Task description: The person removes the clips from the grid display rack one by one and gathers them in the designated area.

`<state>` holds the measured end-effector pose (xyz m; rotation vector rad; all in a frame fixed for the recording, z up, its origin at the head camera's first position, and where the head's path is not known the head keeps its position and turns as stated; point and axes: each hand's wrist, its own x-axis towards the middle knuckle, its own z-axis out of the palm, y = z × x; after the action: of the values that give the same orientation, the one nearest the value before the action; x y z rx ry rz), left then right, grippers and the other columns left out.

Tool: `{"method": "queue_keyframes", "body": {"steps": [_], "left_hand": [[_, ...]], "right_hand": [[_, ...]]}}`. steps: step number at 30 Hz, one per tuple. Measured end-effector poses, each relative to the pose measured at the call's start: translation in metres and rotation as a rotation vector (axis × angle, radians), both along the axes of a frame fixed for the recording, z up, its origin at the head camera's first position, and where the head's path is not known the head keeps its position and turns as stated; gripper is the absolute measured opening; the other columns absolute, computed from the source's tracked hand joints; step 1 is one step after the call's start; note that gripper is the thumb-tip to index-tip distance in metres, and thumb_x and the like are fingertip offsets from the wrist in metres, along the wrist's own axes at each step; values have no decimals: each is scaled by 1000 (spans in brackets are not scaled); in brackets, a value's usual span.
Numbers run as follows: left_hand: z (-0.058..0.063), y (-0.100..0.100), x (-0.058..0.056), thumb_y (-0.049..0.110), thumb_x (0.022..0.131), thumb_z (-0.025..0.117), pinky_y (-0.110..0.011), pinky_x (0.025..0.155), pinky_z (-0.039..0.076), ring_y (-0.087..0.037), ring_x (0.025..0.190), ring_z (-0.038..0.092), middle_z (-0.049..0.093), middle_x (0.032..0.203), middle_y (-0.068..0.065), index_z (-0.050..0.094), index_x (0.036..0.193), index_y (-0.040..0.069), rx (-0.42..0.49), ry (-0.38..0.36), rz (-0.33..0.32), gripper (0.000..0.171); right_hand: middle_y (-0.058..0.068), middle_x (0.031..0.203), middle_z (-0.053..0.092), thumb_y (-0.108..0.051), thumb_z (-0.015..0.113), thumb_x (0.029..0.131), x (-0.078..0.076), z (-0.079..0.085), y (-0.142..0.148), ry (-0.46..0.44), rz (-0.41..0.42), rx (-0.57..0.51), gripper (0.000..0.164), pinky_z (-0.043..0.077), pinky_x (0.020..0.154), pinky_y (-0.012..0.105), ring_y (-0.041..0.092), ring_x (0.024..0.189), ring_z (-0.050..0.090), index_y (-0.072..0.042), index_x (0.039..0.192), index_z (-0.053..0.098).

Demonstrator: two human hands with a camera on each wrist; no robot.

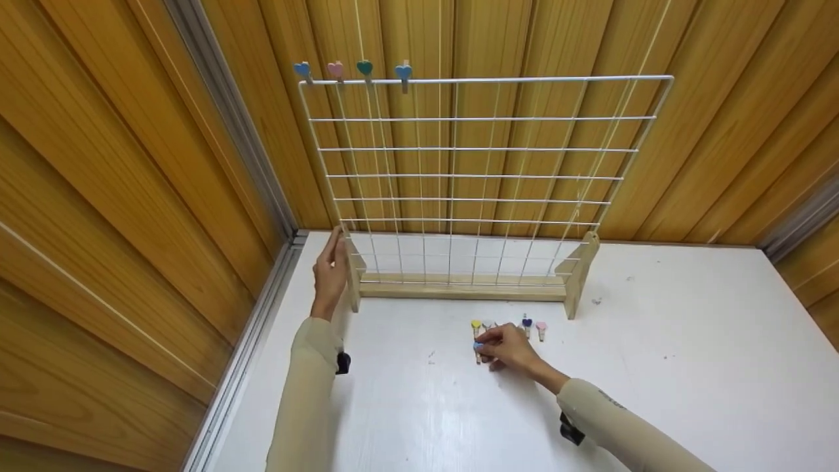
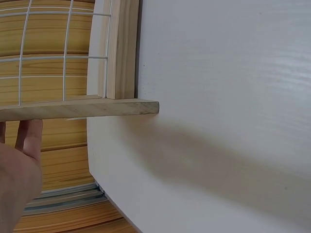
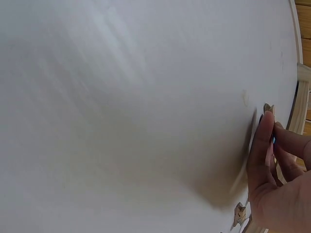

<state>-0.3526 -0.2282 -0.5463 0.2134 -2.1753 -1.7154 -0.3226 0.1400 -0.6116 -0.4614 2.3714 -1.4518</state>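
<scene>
My right hand [image 1: 514, 349] pinches a small wooden clothespin with a blue heart [image 1: 478, 346] between thumb and fingers, low over the white table; in the right wrist view the fingers cover most of it. Beside that hand lie more heart clothespins: a yellow one [image 1: 476, 324], a dark blue one [image 1: 527, 323] and a pink one [image 1: 541, 326], others partly hidden. With fingers extended, my left hand [image 1: 330, 275] touches the outer face of the left wooden support [image 2: 77, 110] of an upright white wire grid [image 1: 452, 149].
Along the grid's top wire, towards the left, sit a blue clothespin [image 1: 301, 68], a pink one [image 1: 335, 68], a green one [image 1: 364, 67] and another blue one [image 1: 403, 71]. Wooden panelling [image 1: 734, 144] rises behind, and a metal rail [image 1: 262, 321] borders the table's left edge.
</scene>
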Motion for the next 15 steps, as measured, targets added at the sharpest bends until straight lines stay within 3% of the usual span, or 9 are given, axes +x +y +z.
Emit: {"method": "queue_keyframes", "body": {"steps": [5, 11, 15], "left_hand": [[1, 1, -2, 34, 113, 36, -46, 126, 30, -29, 153, 36, 34, 167, -5, 32, 162, 19, 2, 18, -10, 51], [0, 1, -1, 32, 113, 37, -47, 126, 30, -30, 152, 36, 35, 166, -6, 33, 161, 17, 5, 22, -3, 50], [-1, 0, 1, 34, 113, 36, -48, 126, 29, -30, 153, 34, 33, 167, -5, 32, 162, 19, 8, -4, 1, 51]], "right_hand": [[22, 86, 76, 0, 73, 92, -1, 3, 2, 19, 10, 24, 17, 60, 53, 29, 12, 66, 69, 11, 104, 74], [23, 80, 75, -4, 73, 92, -5, 8, 7, 88, 52, 55, 15, 61, 52, 37, 28, 63, 73, 9, 100, 76], [25, 82, 74, -4, 72, 93, -10, 20, 12, 106, 69, 80, 17, 62, 54, 39, 32, 64, 73, 11, 100, 75]]}}
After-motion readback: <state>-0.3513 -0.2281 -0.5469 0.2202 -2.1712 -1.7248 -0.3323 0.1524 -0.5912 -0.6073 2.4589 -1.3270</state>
